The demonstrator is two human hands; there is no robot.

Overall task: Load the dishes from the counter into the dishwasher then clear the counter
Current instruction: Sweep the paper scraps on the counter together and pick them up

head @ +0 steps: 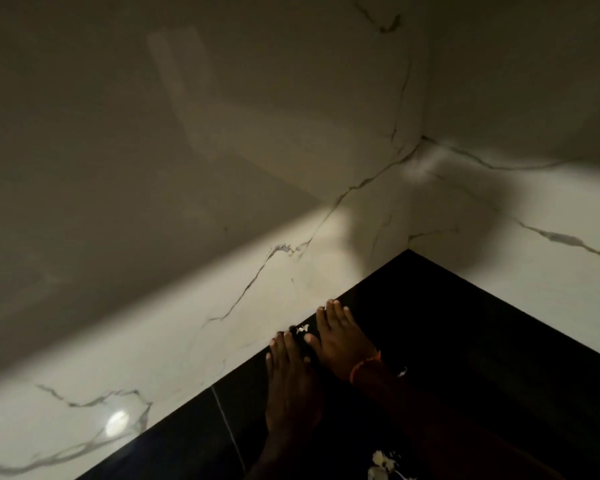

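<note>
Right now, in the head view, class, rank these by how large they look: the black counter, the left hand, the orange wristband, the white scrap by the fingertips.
Largest to smallest:
1. black counter
2. left hand
3. orange wristband
4. white scrap

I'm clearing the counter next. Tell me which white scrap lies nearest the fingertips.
The small white scrap between the left hand and right hand, near the wall. The others lie back by the right wrist and at the picture's bottom edge.
</note>
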